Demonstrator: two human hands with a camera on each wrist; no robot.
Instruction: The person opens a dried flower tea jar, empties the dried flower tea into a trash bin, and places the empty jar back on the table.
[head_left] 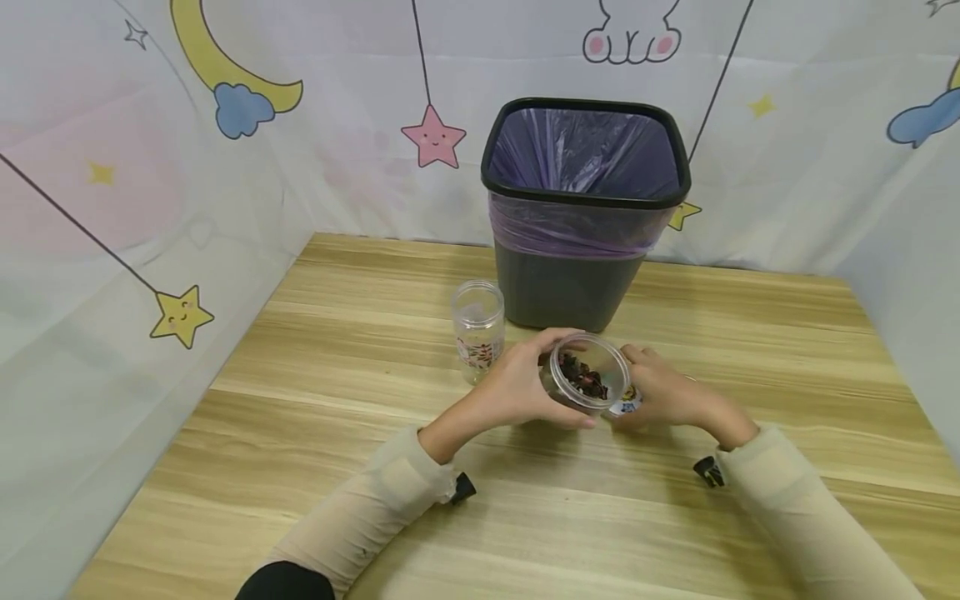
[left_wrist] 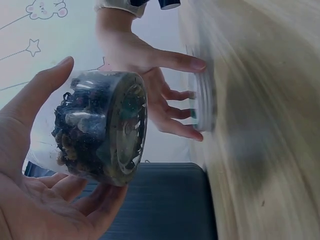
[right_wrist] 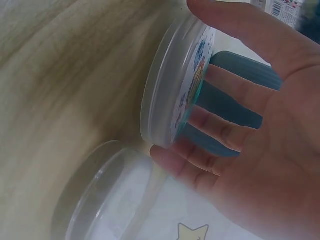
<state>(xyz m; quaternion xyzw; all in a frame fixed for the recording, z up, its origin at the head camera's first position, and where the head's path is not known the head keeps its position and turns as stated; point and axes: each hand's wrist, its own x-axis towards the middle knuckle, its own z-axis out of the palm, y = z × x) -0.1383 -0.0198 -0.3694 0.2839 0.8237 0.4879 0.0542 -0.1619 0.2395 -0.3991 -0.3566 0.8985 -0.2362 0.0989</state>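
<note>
Left grip (head_left: 517, 387) clasps a jar (left_wrist: 111, 117) of dark bits (head_left: 581, 379); right grip (head_left: 663, 392) holds a lid (right_wrist: 174, 82).

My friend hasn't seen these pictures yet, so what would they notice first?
Probably the big dark-gray bin with its purple liner, standing near the back of the wooden table. In front of it, the left hand holds a clear jar of dark dried bits, and beside that the right hand grips a round lid. A pink smiling star decorates the white backdrop behind.
</note>
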